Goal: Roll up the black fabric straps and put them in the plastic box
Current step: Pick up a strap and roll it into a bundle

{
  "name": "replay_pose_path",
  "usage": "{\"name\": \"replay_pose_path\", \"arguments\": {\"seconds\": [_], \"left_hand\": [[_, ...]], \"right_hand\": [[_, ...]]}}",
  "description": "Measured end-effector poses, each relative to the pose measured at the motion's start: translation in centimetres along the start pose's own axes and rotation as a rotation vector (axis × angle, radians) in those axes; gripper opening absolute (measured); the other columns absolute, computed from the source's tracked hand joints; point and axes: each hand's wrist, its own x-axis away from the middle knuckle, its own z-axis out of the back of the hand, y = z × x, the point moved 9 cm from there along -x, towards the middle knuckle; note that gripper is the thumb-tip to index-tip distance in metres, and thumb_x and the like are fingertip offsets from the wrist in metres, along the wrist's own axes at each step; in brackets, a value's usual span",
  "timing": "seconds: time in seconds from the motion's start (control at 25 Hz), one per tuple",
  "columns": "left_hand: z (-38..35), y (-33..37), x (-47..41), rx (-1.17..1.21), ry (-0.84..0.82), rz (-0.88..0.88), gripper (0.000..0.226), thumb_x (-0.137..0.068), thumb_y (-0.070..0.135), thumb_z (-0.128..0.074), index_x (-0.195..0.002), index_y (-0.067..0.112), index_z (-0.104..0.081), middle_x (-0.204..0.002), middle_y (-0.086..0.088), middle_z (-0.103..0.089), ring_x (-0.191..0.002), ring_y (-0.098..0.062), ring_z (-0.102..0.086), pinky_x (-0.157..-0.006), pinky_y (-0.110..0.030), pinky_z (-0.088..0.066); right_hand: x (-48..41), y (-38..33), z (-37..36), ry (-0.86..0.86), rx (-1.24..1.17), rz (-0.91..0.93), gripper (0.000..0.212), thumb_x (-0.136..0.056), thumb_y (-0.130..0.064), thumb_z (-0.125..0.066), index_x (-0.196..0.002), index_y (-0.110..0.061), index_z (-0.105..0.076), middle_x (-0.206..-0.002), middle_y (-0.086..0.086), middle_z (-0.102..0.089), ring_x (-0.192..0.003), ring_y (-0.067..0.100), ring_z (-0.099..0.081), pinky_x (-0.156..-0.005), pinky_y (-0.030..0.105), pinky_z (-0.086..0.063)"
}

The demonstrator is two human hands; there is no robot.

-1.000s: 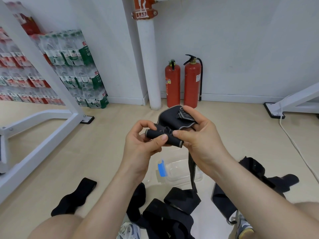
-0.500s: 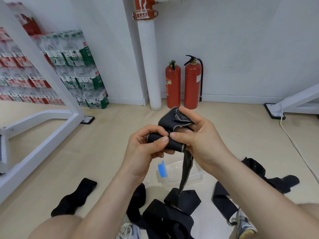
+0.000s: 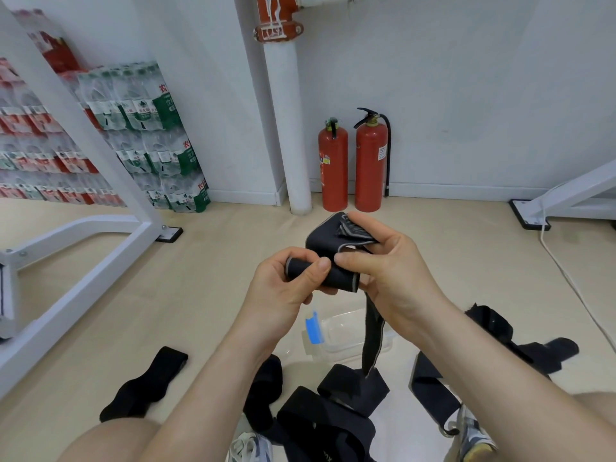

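head | floor (image 3: 186,305): loose black straps (image 3: 330,418) lie near the box | box (image 3: 343,331): clear, on the floor, right under the hands | right hand (image 3: 393,278): fingers curled, pinching the strap (image 3: 320,240) in the air above the box | left hand (image 3: 283,295): thumb and fingers squeeze the strap's rolled end; tail hangs down

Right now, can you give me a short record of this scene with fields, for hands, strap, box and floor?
left hand: grips the rolled end of the black strap
right hand: pinches the same strap at the roll and the folded part above
strap state: partly rolled, tail hangs down
plastic box: clear, on the floor below the hands, looks empty
loose straps: several, unrolled, on the floor around the box
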Motion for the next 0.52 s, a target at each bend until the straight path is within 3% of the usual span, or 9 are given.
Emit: {"name": "replay_pose_path", "arguments": {"seconds": [0.12,0.2,0.32,0.4,0.52], "left_hand": [[0.5,-0.1,-0.1,0.047,0.022,0.0,0.018,-0.088,0.016,-0.07,-0.08,0.016,-0.053,-0.064,-0.004,-0.062,-0.055,-0.018,-0.059,-0.052,-0.023,-0.038],[0.3,-0.3,-0.1,0.095,0.005,0.016,0.02,-0.084,0.021,-0.074,-0.078,0.021,-0.056,-0.067,-0.008,-0.062,-0.051,-0.02,-0.056,-0.054,-0.029,-0.036],[0.1,-0.3,0.1,0.154,-0.066,0.062,0.017,-0.068,0.035,-0.08,-0.07,0.028,-0.065,-0.068,-0.005,-0.063,-0.048,-0.018,-0.058,-0.05,-0.025,-0.036],[0.0,0.1,0.1,0.183,-0.192,0.059,0.021,-0.063,0.023,-0.088,-0.074,0.029,-0.07,-0.073,-0.007,-0.066,-0.054,-0.02,-0.065,-0.049,-0.021,-0.042],[0.2,0.5,0.1,0.155,-0.29,0.037,0.027,-0.059,0.01,-0.08,-0.08,0.028,-0.074,-0.074,-0.005,-0.07,-0.063,-0.023,-0.071,-0.053,-0.019,-0.048]], "right_hand": [[0.0,0.1,-0.3,-0.042,0.017,0.012,0.064,-0.077,0.018,-0.069,-0.127,-0.021,-0.06,-0.115,0.022,-0.069,-0.101,0.027,-0.071,-0.088,0.053,-0.057],[-0.3,0.7,-0.2,-0.059,0.041,-0.027,0.077,-0.076,0.019,-0.07,-0.141,-0.018,-0.05,-0.121,0.014,-0.069,-0.105,0.024,-0.071,-0.089,0.047,-0.058],[-0.6,1.3,0.0,-0.072,0.02,-0.104,0.074,-0.077,0.021,-0.066,-0.14,-0.015,-0.051,-0.119,0.017,-0.069,-0.104,0.026,-0.071,-0.086,0.043,-0.059],[-0.7,1.4,-0.1,-0.09,-0.053,-0.149,0.068,-0.076,0.021,-0.065,-0.136,-0.012,-0.055,-0.119,0.021,-0.068,-0.096,0.028,-0.071,-0.082,0.04,-0.059],[-0.5,1.5,-0.6,-0.146,-0.106,-0.173,0.066,-0.072,0.016,-0.066,-0.131,-0.011,-0.058,-0.12,0.022,-0.068,-0.094,0.027,-0.07,-0.077,0.035,-0.06]]}}
